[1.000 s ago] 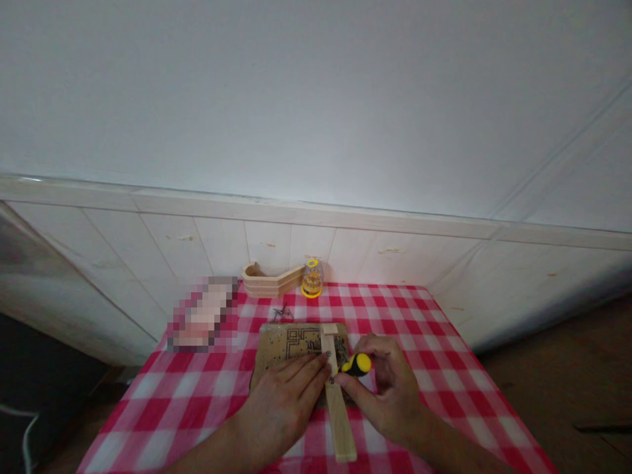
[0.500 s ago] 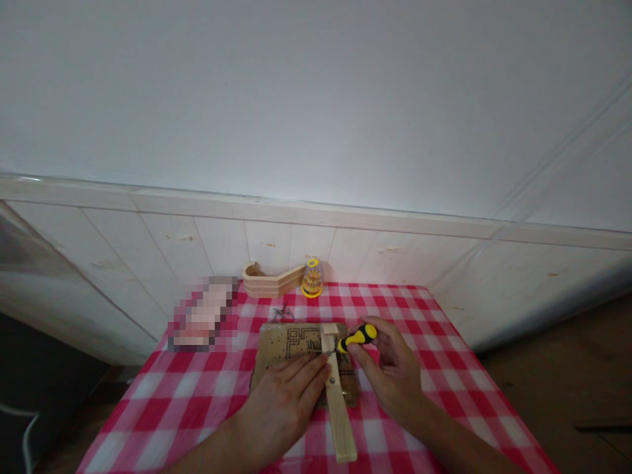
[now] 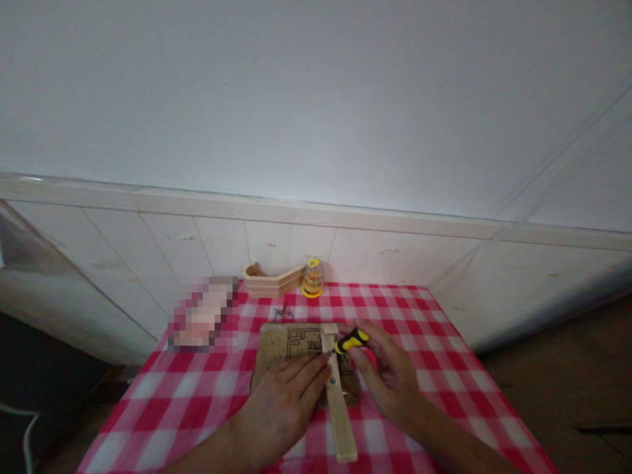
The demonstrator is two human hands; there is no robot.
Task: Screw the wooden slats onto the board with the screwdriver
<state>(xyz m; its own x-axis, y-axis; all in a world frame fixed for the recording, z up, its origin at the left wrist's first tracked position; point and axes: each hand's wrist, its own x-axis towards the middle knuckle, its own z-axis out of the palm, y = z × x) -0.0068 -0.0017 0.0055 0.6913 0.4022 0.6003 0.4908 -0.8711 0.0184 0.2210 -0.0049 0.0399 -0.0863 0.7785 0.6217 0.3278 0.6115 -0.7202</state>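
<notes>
A pale wooden piece (image 3: 340, 416) lies lengthwise over a brown cardboard pad (image 3: 276, 343) printed with dark patterns. Two screws show in the wood: an upper screw (image 3: 330, 354) and a lower screw (image 3: 332, 380). My left hand (image 3: 289, 395) lies flat on the pad with fingers stretched, their tips against the wood's left edge by the screws. My right hand (image 3: 388, 368) grips a yellow and black screwdriver (image 3: 353, 341), tilted so its tip points down-left to the upper screw. Whether the tip sits in the screw head is too small to tell.
Behind the pad lie several loose screws (image 3: 283, 311). Curved wooden pieces (image 3: 266, 284) and a clear case of screwdriver bits (image 3: 313, 280) stand by the wall. A blurred-out flat item (image 3: 205, 316) is at the left on the checked tablecloth (image 3: 415, 316).
The screwdriver handle has turned and shifted slightly down-left within my right hand, whose fingers have moved on it. My left hand and the wooden piece stay put.
</notes>
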